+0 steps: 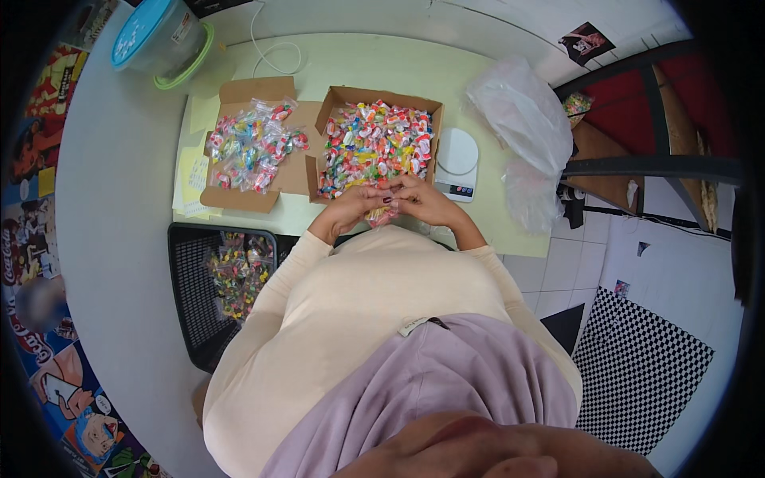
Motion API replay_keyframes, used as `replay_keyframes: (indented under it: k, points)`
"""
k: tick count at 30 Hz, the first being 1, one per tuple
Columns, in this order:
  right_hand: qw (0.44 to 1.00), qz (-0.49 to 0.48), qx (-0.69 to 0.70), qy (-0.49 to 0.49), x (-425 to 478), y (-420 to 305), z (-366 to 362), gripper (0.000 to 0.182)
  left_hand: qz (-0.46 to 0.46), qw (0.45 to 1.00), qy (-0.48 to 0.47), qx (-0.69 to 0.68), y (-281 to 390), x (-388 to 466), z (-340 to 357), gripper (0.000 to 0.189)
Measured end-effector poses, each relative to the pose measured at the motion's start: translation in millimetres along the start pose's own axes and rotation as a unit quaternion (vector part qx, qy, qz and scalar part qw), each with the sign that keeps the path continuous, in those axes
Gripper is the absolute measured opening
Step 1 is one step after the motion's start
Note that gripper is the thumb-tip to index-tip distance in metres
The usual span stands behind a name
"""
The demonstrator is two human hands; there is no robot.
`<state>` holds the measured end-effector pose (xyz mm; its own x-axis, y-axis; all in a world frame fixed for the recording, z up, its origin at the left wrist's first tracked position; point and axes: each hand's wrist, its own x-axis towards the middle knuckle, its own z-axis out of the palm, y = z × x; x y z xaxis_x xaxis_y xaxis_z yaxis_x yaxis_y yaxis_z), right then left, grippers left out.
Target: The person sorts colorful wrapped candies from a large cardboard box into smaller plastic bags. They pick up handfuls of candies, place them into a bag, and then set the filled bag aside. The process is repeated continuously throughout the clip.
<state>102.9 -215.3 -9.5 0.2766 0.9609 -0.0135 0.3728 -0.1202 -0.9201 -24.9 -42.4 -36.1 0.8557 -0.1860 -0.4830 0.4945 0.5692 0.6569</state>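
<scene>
My left hand [352, 209] and my right hand [425, 202] meet in front of my body, at the near edge of an open cardboard box [438, 128]. Both pinch the top of a small clear plastic bag of candies [381, 216], which hangs below the fingertips. Wrapped candies [376, 140] in many colours fill the box. Left of it, several filled clear bags [254, 143] lie piled on a flattened cardboard piece [299, 110]. A white digital scale [458, 152] stands just right of the box.
A black plastic basket [194, 287] with bagged candies stands at lower left. Clear plastic bags [520, 113] lie on the right of the pale green table [382, 57]. Lidded plastic tubs [161, 42] stand at upper left, beside a white cable [256, 36]. A dark-framed shelf [651, 170] is at right.
</scene>
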Motion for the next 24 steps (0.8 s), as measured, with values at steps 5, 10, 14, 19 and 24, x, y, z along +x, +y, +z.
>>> replay_keyframes:
  k: [5,10,14,19,24]
  points:
    - [0.985,0.103,0.027,0.136,30.1,18.5,-15.2,0.016,0.029,0.993,0.082,-0.081,0.9,2.6,-9.9,0.019]
    - [0.951,0.118,-0.227,0.171,65.4,63.8,-14.6,0.017,0.052,0.976,0.168,-0.130,6.2,-1.7,-25.1,0.020]
    - [0.895,0.139,-0.383,0.183,85.6,66.8,-7.4,0.021,0.059,0.975,0.183,-0.112,18.4,-4.3,-20.9,0.022]
    - [0.858,0.148,-0.461,0.172,104.6,66.3,3.3,0.017,0.094,0.972,0.189,-0.108,16.4,-4.9,-24.3,0.019]
    - [0.912,0.133,-0.350,0.166,98.9,74.1,-7.8,0.014,0.111,0.973,0.166,-0.113,18.9,-6.5,-23.6,0.020]
